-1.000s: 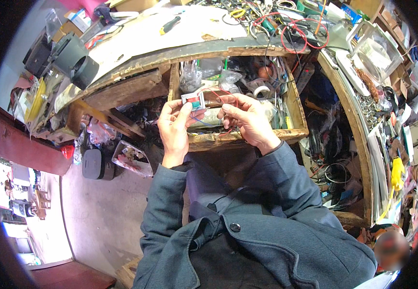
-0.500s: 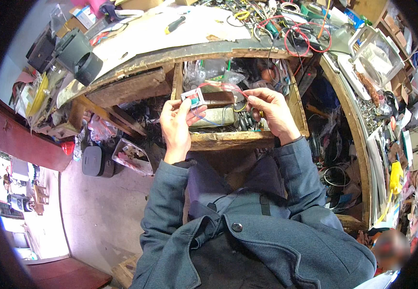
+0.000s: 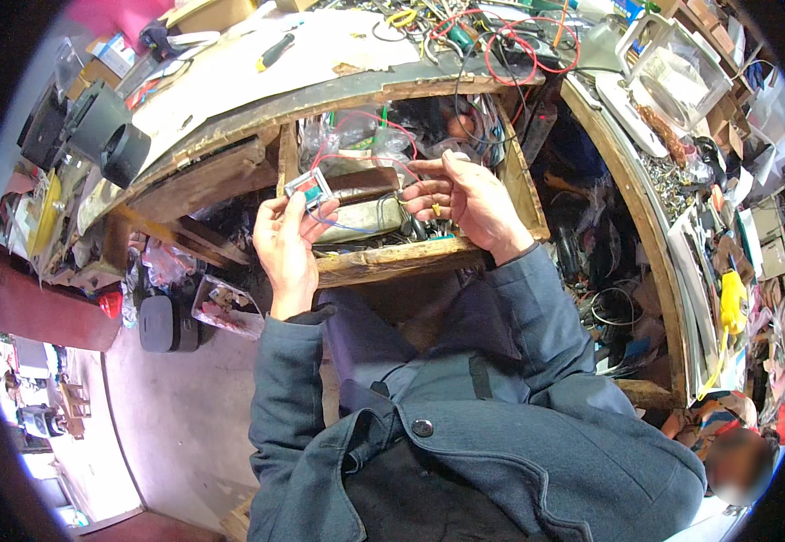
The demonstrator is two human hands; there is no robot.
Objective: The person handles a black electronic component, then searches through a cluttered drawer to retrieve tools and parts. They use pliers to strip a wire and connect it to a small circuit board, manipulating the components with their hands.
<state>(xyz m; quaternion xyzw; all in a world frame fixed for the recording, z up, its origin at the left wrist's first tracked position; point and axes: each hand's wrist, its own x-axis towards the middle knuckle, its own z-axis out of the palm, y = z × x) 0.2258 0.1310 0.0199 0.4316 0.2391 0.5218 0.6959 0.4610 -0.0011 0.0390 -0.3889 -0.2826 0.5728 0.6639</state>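
Observation:
A small transformer (image 3: pixel 309 191) with a pale metal frame and a red and green middle is pinched between my left hand's (image 3: pixel 288 239) thumb and fingers. Thin red wires (image 3: pixel 367 157) arch from it toward my right hand, and a blue wire (image 3: pixel 352 228) trails below. My right hand (image 3: pixel 469 203) hovers over the drawer's right part, palm turned up and fingers spread. The red wire's end lies near those fingertips; whether it touches them I cannot tell. Below both hands is an open wooden drawer (image 3: pixel 392 262) holding plastic bags, a brown block (image 3: pixel 365 183) and tools.
On the worktop ahead lie a screwdriver (image 3: pixel 275 52) and tangled red and black test leads (image 3: pixel 537 54). A dark cylindrical device (image 3: pixel 108 135) stands at the left. A clear plastic bin (image 3: pixel 677 77) and a yellow tool (image 3: pixel 732 303) are on the right bench.
My right hand has gone from pinching the red wire to spread fingers. My left hand still holds the transformer. The whole view has shifted, so the bench appears farther left.

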